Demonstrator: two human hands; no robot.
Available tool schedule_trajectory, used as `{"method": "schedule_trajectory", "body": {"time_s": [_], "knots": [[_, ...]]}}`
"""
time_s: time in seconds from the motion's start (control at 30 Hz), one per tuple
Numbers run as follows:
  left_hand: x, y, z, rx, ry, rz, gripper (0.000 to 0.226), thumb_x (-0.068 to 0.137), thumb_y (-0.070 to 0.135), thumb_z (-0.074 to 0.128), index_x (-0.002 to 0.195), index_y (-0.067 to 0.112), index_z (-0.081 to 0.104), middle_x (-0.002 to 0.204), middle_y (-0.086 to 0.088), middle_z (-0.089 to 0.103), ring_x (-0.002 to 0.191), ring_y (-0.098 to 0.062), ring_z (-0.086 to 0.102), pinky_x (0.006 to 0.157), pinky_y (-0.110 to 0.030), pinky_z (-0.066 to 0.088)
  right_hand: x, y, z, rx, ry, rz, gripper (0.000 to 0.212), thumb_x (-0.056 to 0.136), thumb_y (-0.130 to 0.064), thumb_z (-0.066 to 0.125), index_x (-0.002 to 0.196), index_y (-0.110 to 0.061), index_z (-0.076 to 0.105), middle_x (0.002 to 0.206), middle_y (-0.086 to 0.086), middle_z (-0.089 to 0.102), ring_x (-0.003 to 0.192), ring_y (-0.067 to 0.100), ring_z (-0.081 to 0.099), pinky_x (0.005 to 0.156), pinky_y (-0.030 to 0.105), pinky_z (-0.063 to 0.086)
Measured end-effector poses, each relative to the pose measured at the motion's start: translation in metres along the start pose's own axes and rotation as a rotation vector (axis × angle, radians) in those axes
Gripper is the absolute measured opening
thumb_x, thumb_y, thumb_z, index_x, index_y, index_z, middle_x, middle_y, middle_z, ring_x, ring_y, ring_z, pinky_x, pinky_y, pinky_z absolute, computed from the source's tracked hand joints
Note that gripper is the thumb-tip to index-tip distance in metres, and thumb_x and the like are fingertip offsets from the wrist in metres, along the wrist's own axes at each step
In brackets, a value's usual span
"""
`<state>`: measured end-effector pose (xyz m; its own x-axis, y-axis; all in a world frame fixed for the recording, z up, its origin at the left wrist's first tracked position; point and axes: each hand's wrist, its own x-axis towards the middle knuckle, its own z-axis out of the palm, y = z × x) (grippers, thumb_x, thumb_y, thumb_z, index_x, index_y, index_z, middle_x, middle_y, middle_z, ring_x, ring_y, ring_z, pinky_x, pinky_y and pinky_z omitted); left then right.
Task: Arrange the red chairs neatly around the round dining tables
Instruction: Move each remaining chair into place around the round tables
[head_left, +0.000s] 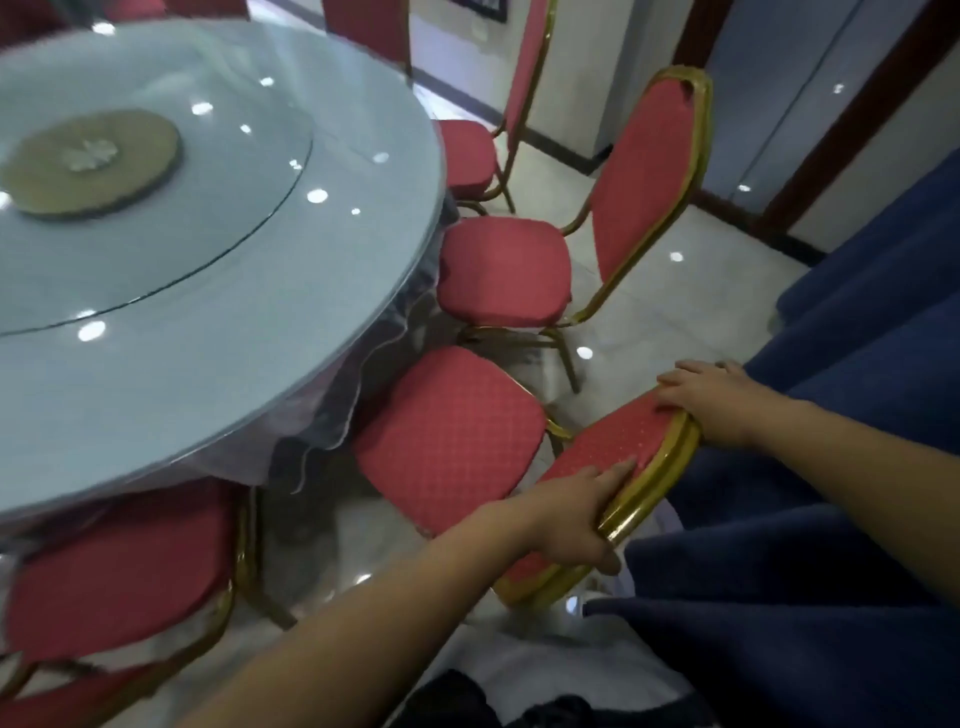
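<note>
A red chair (447, 426) with a gold frame stands at the near right edge of the round table (208, 322), its seat facing the table. My left hand (576, 514) grips the lower end of its backrest top rail. At the upper end of the same rail my right hand (717, 400) holds on. A second red chair (504, 270) stands just beyond it, a third red chair (467, 156) farther back. Another red chair (119, 566) sits at the table's near left edge.
The table carries a glass turntable (249, 208) and a draped clear cover. Dark blue fabric (841, 519) hangs close on my right, behind the held chair. Glossy tiled floor (649, 291) and a wall with doorways lie past the chairs.
</note>
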<state>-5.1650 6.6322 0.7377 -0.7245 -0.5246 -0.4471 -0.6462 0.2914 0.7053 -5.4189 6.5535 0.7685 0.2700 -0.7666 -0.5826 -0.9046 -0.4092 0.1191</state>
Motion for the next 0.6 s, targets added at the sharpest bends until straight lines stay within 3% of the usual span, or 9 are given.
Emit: {"method": "schedule_trajectory", "body": {"time_s": [0.13,0.23,0.33,0.4,0.5,0.6], "knots": [[-0.018,-0.015,-0.001,-0.155,0.141,-0.109,0.103,0.077,0.030,0.073,0.151,0.050,0.004,0.153,0.004,0.032,0.118,-0.010,0.042,0.092,-0.028,0.038,0.040,0.003,-0.016,0.055,-0.003,-0.258,0.017,0.091,-0.042,0.057,0.106,-0.048,0.060,0.100,-0.023,0.058,0.105,0.007,0.055,0.095,0.038,0.042],[-0.029,-0.014,0.013,-0.309,0.303,-0.316,0.090,0.076,0.022,0.065,0.148,0.050,0.020,0.141,0.007,0.044,0.111,-0.011,0.049,0.089,-0.027,0.043,0.058,0.000,-0.024,0.070,0.038,-0.353,0.021,0.094,-0.032,0.055,0.105,-0.046,0.066,0.098,-0.019,0.060,0.099,0.010,0.054,0.093,0.039,0.045],[-0.037,-0.006,0.029,-0.364,0.490,-0.485,0.085,0.073,0.012,0.057,0.140,0.057,0.031,0.112,0.017,0.058,0.090,-0.007,0.057,0.069,-0.009,0.041,0.066,-0.004,-0.028,0.070,0.037,-0.421,0.022,0.093,-0.026,0.056,0.102,-0.042,0.068,0.098,-0.015,0.062,0.097,0.013,0.054,0.091,0.039,0.047],[-0.042,-0.001,0.031,-0.322,0.585,-0.546,0.083,0.074,0.009,0.054,0.133,0.064,0.034,0.108,0.021,0.062,0.091,-0.005,0.058,0.065,-0.003,0.039,0.069,-0.009,-0.029,0.117,0.025,-0.448,0.022,0.091,-0.021,0.056,0.097,-0.036,0.071,0.094,-0.010,0.065,0.091,0.013,0.058,0.084,0.037,0.051],[-0.049,0.004,0.028,-0.322,0.610,-0.643,0.081,0.072,0.003,0.050,0.130,0.060,0.046,0.092,0.014,0.066,0.083,-0.010,0.061,0.068,-0.022,0.052,0.067,-0.019,-0.028,0.120,0.073,-0.454,0.033,0.088,-0.013,0.052,0.092,-0.040,0.072,0.089,-0.010,0.066,0.091,0.015,0.057,0.088,0.042,0.049],[-0.056,0.011,0.032,-0.293,0.593,-0.710,0.080,0.074,0.002,0.052,0.130,0.059,0.048,0.086,0.016,0.062,0.078,-0.009,0.059,0.062,-0.022,0.049,0.059,-0.027,-0.025,0.148,0.062,-0.472,0.035,0.087,-0.010,0.051,0.078,-0.039,0.068,0.078,-0.007,0.064,0.084,0.014,0.057,0.091,0.046,0.046]]}}
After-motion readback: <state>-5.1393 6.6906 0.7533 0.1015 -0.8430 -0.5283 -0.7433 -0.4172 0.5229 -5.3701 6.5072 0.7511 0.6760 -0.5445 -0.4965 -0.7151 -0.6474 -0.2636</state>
